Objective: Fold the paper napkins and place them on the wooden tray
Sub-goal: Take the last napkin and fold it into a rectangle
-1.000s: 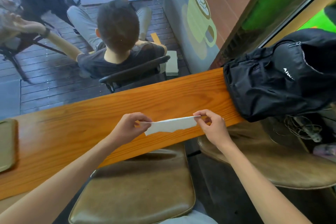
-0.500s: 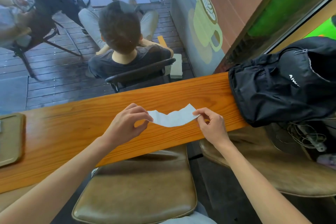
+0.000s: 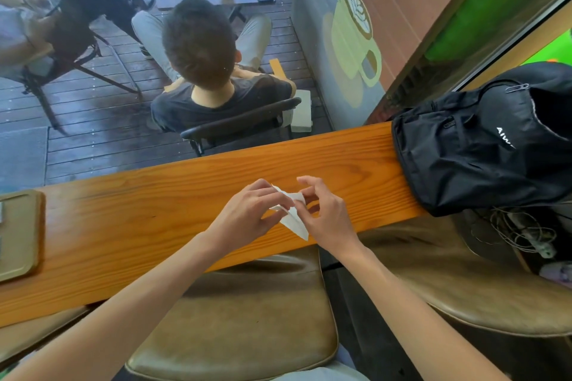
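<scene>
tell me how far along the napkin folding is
Done: little that shows; the visible part of the wooden tray at the counter's left end holds no folded napkin. In hand: one white napkin, pinched between the left hand and right hand above the counter, partly folded. Left: finishing the fold and carrying it to the tray.

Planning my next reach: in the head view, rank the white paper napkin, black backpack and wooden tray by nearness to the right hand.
1. White paper napkin: pinched between the right hand and the left hand.
2. Black backpack: on the right end of the wooden counter.
3. Wooden tray: far left end of the counter, partly out of frame.
</scene>
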